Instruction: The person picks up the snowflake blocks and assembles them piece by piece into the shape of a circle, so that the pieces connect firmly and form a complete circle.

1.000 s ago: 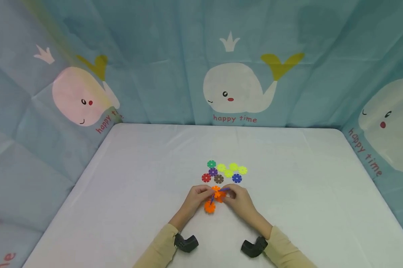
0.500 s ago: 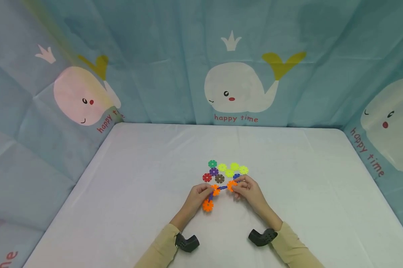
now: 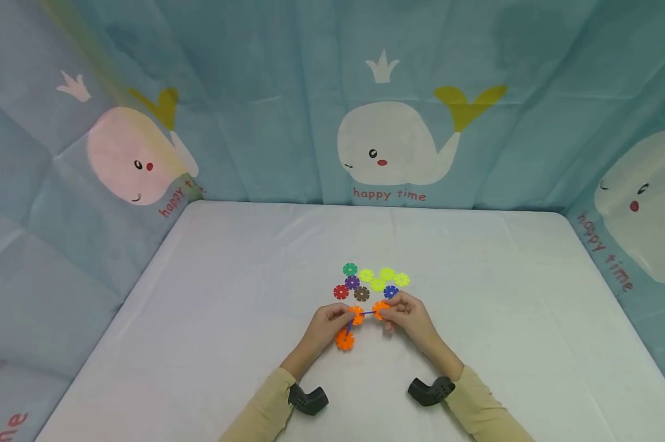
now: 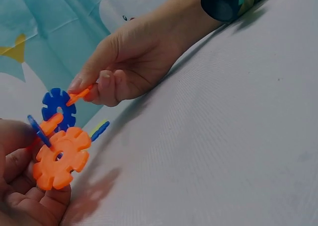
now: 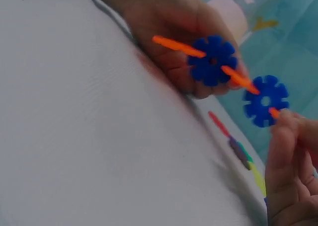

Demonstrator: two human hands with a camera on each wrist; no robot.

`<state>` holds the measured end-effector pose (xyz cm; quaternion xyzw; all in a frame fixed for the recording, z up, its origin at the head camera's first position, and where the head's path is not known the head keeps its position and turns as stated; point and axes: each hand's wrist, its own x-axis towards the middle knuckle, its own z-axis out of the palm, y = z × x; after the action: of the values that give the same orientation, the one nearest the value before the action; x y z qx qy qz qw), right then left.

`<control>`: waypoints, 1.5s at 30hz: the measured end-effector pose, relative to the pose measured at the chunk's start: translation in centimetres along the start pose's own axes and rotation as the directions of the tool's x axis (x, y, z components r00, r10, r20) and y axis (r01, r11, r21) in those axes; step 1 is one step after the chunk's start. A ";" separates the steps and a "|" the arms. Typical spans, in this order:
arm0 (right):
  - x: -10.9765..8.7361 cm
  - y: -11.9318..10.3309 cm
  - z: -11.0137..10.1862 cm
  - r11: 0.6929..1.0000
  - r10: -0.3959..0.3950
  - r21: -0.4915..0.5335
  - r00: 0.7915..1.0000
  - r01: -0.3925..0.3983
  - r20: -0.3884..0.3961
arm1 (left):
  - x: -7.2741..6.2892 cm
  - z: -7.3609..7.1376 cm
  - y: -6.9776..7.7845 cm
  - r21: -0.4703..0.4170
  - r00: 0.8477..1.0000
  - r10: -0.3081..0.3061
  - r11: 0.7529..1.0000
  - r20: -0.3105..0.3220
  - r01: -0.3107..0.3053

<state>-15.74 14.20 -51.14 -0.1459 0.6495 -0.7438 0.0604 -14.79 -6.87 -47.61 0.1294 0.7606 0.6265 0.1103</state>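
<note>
Both hands hold up a chain of slotted plastic snowflake discs, alternating orange and blue. My left hand [image 3: 322, 329] pinches the middle orange disc [image 3: 357, 315] between thumb and finger. From it a blue disc [image 5: 212, 61] leads to an orange end disc [image 3: 345, 341], which hangs lower, nearer the body. On the other side, a second blue disc [image 5: 266, 101] joins the middle disc to the other orange end disc [image 3: 380, 310]. My right hand [image 3: 414, 322] pinches that end disc, and its fingers hide part of it.
Beyond the hands, loose discs lie on the white table [image 3: 255, 258]: green [image 3: 350, 269], purple [image 3: 352, 282], red [image 3: 340, 292], brown [image 3: 362, 294], blue [image 3: 390, 291] and several yellow ones [image 3: 387, 274]. A whale-print curtain [image 3: 288, 147] stands behind.
My right hand has moved right and slightly away from the body, now pinching the orange end disc. The chain's right side has swung out straight. My left hand keeps its hold on the middle disc.
</note>
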 end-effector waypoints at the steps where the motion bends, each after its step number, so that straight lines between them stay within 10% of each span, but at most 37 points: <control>1: 0.1 0.1 0.1 1.000 0.001 0.005 1.000 -0.001 0.011 | -0.1 -0.1 0.0 0.005 1.000 -0.002 1.000 -0.003 0.002; 15: -0.2 -0.2 0.0 0.999 0.010 -0.032 1.000 -0.011 -0.005 | 0.2 0.6 -0.1 -0.146 0.998 -0.016 0.989 0.066 0.025; 29: 0.0 -0.2 0.8 0.986 -0.034 -0.164 0.999 0.035 0.009 | 0.2 1.3 1.0 0.065 0.992 0.077 0.994 0.098 -0.083; 32: 0.1 -0.1 0.6 0.917 -0.160 -0.383 0.982 0.112 -0.096 | 0.2 1.3 0.8 0.043 0.995 0.060 0.997 0.085 -0.064; 38: 0.1 -0.2 -0.1 0.679 -0.324 -0.732 0.920 0.064 -0.220 | 0.2 0.9 0.6 -0.020 0.998 0.026 0.999 0.061 -0.025; 45: 0.1 -0.3 -0.3 0.613 -0.265 -0.790 0.945 0.012 -0.191 | 0.3 0.6 0.6 -0.078 0.997 -0.009 0.997 0.072 0.015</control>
<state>-15.87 14.51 -50.82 -0.0976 0.8948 -0.4041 -0.1628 -14.81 -6.11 -47.15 0.1427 0.7316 0.6503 0.1463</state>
